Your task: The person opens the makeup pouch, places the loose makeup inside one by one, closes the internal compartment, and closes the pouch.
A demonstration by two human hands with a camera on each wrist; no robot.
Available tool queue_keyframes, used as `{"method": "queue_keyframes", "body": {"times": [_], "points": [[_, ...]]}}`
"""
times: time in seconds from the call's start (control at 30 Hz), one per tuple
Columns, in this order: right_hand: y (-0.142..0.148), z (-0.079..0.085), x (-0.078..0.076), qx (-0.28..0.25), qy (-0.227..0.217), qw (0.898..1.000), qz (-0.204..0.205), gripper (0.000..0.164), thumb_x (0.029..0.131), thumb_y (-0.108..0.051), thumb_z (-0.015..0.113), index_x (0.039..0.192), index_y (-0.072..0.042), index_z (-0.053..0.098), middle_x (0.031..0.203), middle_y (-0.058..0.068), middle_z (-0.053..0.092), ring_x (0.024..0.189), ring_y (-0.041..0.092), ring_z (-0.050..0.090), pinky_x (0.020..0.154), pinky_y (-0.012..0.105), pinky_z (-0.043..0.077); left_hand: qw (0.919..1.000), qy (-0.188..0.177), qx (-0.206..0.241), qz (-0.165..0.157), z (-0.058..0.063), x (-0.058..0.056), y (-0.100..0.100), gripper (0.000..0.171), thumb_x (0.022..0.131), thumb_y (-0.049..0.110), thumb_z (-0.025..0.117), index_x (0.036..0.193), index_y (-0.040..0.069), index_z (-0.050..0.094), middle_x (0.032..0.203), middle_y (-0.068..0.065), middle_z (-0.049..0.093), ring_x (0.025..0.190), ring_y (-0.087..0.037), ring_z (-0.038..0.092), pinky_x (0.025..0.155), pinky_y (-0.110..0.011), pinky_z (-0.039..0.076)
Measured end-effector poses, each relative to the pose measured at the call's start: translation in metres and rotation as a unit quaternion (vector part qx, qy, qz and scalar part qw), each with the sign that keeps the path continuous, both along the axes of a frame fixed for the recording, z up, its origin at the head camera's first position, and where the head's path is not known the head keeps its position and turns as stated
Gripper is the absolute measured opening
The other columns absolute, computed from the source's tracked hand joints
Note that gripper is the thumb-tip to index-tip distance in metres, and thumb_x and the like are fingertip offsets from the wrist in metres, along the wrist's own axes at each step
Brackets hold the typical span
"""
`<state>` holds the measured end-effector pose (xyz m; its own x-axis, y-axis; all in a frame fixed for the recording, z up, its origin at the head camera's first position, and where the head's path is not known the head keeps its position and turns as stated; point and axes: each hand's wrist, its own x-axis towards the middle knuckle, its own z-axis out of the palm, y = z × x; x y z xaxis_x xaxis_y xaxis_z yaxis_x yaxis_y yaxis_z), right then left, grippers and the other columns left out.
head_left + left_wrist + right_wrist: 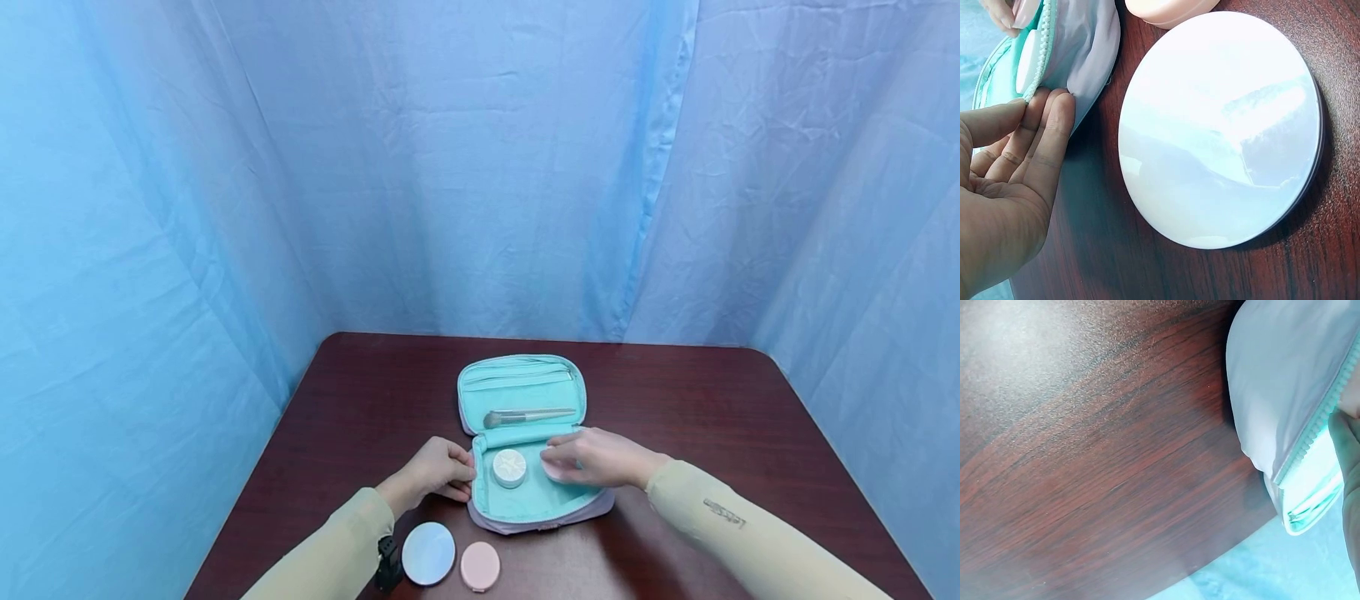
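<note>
The left hand (435, 470) pinches the lilac, mint-lined fabric pouch (517, 524), probably to steady it, while the right hand (602, 457) clamps a small pale-pink object (1027, 14).

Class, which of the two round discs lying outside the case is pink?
The smaller disc, right of the larger disc in the head view; the larger is whitish.

Head view bright; blue curtains (480, 167) lit strongest at left, greyer at right. Soft shadow on desk (720, 400) beneath right sleeve (750, 525). Left wrist view: glossy disc (1210, 137) glaring near-white, reflections across it. Right wrist view: hazy glare at upper left, bag (1272, 381) interior overexposed, curtains below washed pale.
</note>
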<state>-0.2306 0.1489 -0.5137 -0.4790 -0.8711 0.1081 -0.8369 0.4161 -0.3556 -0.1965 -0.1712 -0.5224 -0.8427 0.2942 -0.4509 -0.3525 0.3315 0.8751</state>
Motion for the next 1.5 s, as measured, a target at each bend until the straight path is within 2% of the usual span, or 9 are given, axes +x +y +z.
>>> {"method": "queue_keyframes", "body": {"times": [0.07, 0.17, 0.33, 0.5, 0.67, 0.9, 1.0, 1.27, 1.5], "points": [[-0.001, 0.0, 0.0, 0.012, -0.005, 1.0, -0.019, 0.023, 0.099, -0.021, 0.069, 0.121, -0.015, 0.074, 0.112, 0.0, 0.073, 0.086, 0.007, 0.067, 0.077, 0.03, 0.059, 1.0, 0.0, 0.001, 0.0, 0.0, 0.0, 0.0, 0.008, 0.09, -0.001, 0.069, 0.095, -0.007, 0.071, 0.083, -0.022, 0.071, 0.068, -0.024, 0.072, 0.075, -0.048, 0.064], [-0.003, 0.0, -0.001, 0.036, -0.016, 0.998, -0.041, 0.029, 0.101, -0.025, 0.067, 0.127, -0.015, 0.073, 0.125, 0.007, 0.072, 0.103, 0.014, 0.072, 0.087, 0.04, 0.061, 1.0, 0.0, 0.001, -0.001, 0.0, 0.0, 0.0, 0.008, 0.09, -0.001, 0.069, 0.095, -0.007, 0.071, 0.083, -0.023, 0.071, 0.068, -0.024, 0.071, 0.074, -0.048, 0.064], [-0.007, 0.001, -0.002, 0.065, -0.024, 0.996, -0.054, 0.032, 0.101, -0.027, 0.066, 0.131, -0.015, 0.071, 0.129, 0.009, 0.07, 0.111, 0.019, 0.071, 0.092, 0.043, 0.059, 1.0, -0.002, 0.0, 0.0, 0.0, -0.001, 0.0, 0.008, 0.09, -0.001, 0.069, 0.095, -0.006, 0.071, 0.083, -0.023, 0.071, 0.069, -0.024, 0.071, 0.075, -0.048, 0.064], [-0.012, 0.001, -0.003, 0.078, -0.019, 0.996, -0.036, 0.031, 0.099, -0.023, 0.069, 0.129, -0.015, 0.071, 0.124, 0.004, 0.072, 0.103, 0.013, 0.07, 0.088, 0.037, 0.059, 1.0, 0.0, -0.002, -0.001, 0.0, 0.0, 0.001, 0.008, 0.09, -0.002, 0.069, 0.096, -0.006, 0.071, 0.084, -0.024, 0.071, 0.071, -0.027, 0.072, 0.074, -0.047, 0.064], [-0.018, -0.002, -0.003, 0.062, -0.009, 0.998, -0.023, 0.026, 0.099, -0.021, 0.07, 0.124, -0.013, 0.073, 0.113, 0.0, 0.073, 0.087, 0.005, 0.065, 0.079, 0.031, 0.059, 1.0, -0.002, 0.001, -0.001, 0.0, -0.001, 0.0, 0.008, 0.09, -0.002, 0.069, 0.096, -0.006, 0.07, 0.086, -0.025, 0.071, 0.073, -0.028, 0.072, 0.075, -0.047, 0.064], [-0.022, -0.009, -0.002, 0.047, -0.013, 0.999, -0.023, 0.021, 0.096, -0.019, 0.073, 0.116, -0.013, 0.072, 0.097, -0.002, 0.069, 0.071, 0.001, 0.051, 0.067, 0.02, 0.05, 1.0, -0.003, 0.005, -0.001, 0.0, -0.001, -0.001, 0.007, 0.09, -0.002, 0.069, 0.095, -0.006, 0.071, 0.086, -0.026, 0.071, 0.073, -0.028, 0.073, 0.075, -0.047, 0.064], [-0.022, -0.01, -0.001, 0.05, -0.026, 0.998, -0.03, 0.021, 0.096, -0.018, 0.073, 0.116, -0.013, 0.072, 0.094, -0.004, 0.066, 0.071, 0.001, 0.046, 0.066, 0.017, 0.045, 1.0, -0.002, 0.005, -0.001, -0.001, -0.001, -0.002, 0.006, 0.09, -0.001, 0.069, 0.094, -0.006, 0.071, 0.086, -0.026, 0.071, 0.072, -0.029, 0.073, 0.075, -0.047, 0.064], [-0.023, -0.009, 0.0, 0.069, -0.047, 0.995, -0.047, 0.024, 0.096, -0.021, 0.074, 0.118, -0.013, 0.072, 0.093, -0.007, 0.066, 0.073, 0.001, 0.047, 0.068, 0.018, 0.046, 1.0, -0.004, 0.005, -0.002, 0.0, -0.001, -0.001, 0.007, 0.091, -0.001, 0.069, 0.095, -0.006, 0.071, 0.086, -0.026, 0.071, 0.073, -0.03, 0.074, 0.076, -0.047, 0.064], [-0.021, -0.009, -0.001, 0.083, -0.049, 0.994, -0.055, 0.032, 0.096, -0.024, 0.073, 0.126, -0.013, 0.071, 0.113, -0.001, 0.072, 0.085, 0.003, 0.061, 0.079, 0.025, 0.057, 1.0, -0.003, 0.005, 0.0, 0.0, -0.001, -0.002, 0.007, 0.09, -0.002, 0.069, 0.095, -0.006, 0.071, 0.086, -0.026, 0.071, 0.072, -0.029, 0.074, 0.076, -0.047, 0.064]]}}
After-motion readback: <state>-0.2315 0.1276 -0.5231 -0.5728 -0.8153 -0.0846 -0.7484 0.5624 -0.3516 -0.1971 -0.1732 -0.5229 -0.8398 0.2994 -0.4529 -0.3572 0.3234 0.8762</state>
